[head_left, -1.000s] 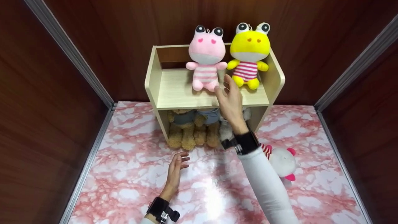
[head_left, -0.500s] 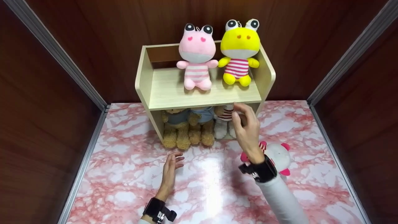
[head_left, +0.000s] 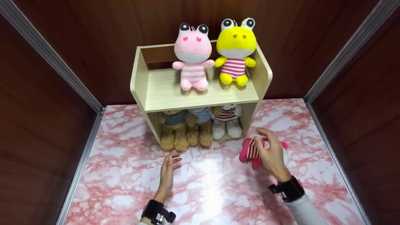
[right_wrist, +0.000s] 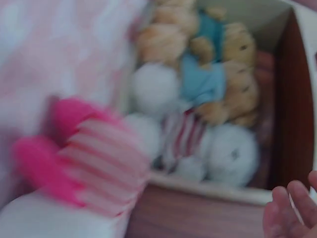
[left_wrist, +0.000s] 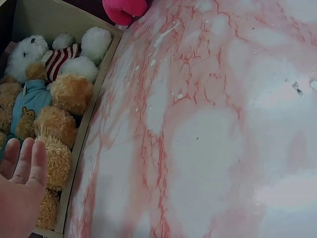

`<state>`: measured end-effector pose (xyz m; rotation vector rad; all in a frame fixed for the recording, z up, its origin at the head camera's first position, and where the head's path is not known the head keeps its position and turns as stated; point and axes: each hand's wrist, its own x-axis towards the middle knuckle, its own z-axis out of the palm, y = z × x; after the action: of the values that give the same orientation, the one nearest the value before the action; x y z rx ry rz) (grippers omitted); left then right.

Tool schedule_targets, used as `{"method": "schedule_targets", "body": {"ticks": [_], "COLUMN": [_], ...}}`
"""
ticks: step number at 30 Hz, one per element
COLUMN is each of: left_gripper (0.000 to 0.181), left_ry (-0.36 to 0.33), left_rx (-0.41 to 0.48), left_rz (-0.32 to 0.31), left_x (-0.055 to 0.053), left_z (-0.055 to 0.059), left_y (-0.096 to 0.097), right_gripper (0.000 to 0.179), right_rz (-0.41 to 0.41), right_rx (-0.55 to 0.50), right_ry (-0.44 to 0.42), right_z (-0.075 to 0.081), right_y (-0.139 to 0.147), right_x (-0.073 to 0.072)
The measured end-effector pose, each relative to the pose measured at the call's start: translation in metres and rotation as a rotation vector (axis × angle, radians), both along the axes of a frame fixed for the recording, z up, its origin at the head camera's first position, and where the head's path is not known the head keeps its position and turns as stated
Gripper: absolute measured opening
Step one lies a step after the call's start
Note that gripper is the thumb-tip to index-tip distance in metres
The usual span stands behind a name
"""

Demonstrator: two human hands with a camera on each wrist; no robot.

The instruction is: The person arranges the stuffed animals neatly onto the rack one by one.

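A plush toy with a striped body, hot-pink limbs and a white head lies on the marbled surface to the right of the shelf. Over it is my right hand, fingers loosely bent and hiding part of the toy; whether they touch it I cannot tell. My left hand stays in front of the shelf with relaxed fingers, holding nothing. A pink frog plush and a yellow frog plush sit on the shelf's top level.
The pale wooden shelf has two brown bears and a white bear in its lower compartment. Dark wood-look panels with metal edge strips enclose the marbled surface on the left, right and back.
My right hand has moved from beside the frogs on the top level down and to the right, over the toy on the surface. The left hand has hardly moved; the view has shifted slightly.
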<state>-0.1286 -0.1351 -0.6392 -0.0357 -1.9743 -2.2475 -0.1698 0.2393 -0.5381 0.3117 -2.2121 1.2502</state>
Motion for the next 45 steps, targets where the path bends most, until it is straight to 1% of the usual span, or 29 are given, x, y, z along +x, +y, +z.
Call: {"method": "schedule_targets", "body": {"ticks": [3,5,9,12,15,18,21,24,26,28,35,40,42,45], "left_gripper": [0.049,0.049,0.045,0.042,0.04,0.04,0.04,0.04,0.04,0.04,0.039,0.037,0.036,0.034], "left_ry": [0.003,0.009,0.024,0.033,0.036,0.038,0.03,0.02,0.016,0.019,0.021,0.01,0.009,0.013], "left_rx": [0.001,-0.005,-0.024,-0.049,-0.066,-0.079,-0.077,-0.069,-0.065,-0.068,-0.075,-0.096,-0.117,-0.142], "left_rz": [0.001,-0.002,-0.007,-0.016,-0.019,-0.016,-0.016,-0.022,-0.029,-0.032,-0.02,-0.006,0.0,0.008], "left_x": [0.001,0.002,0.004,0.005,0.006,0.006,0.006,0.006,0.006,0.006,0.007,0.007,0.007,0.007], "left_z": [0.0,0.001,0.001,0.002,0.003,0.004,0.004,0.004,0.004,0.004,0.004,0.005,0.006,0.007], "left_y": [-0.001,-0.002,-0.002,-0.003,-0.004,-0.004,-0.004,-0.004,-0.004,-0.004,-0.004,-0.003,-0.003,-0.003], "right_gripper": [0.029,0.029,0.031,0.035,0.044,0.06,0.076,0.088,0.093,0.095,0.096,0.1,0.098,0.09], "right_rz": [-0.018,-0.025,-0.062,-0.085,-0.067,-0.032,-0.006,0.005,0.007,0.002,-0.031,-0.038,-0.035,-0.029], "right_rx": [0.042,0.09,0.21,0.297,0.386,0.488,0.575,0.63,0.656,0.677,0.7,0.705,0.694,0.657], "right_ry": [-0.023,-0.016,-0.015,-0.055,-0.098,-0.138,-0.218,-0.321,-0.371,-0.398,-0.398,-0.432,-0.419,-0.365], "right_z": [-0.015,-0.022,-0.033,-0.04,-0.047,-0.056,-0.065,-0.072,-0.076,-0.079,-0.082,-0.082,-0.084,-0.086], "right_y": [0.02,0.032,0.056,0.07,0.082,0.089,0.093,0.095,0.096,0.095,0.094,0.092,0.091,0.089], "right_x": [0.003,0.004,0.007,0.01,0.014,0.017,0.019,0.021,0.022,0.022,0.021,0.021,0.02,0.018]}}
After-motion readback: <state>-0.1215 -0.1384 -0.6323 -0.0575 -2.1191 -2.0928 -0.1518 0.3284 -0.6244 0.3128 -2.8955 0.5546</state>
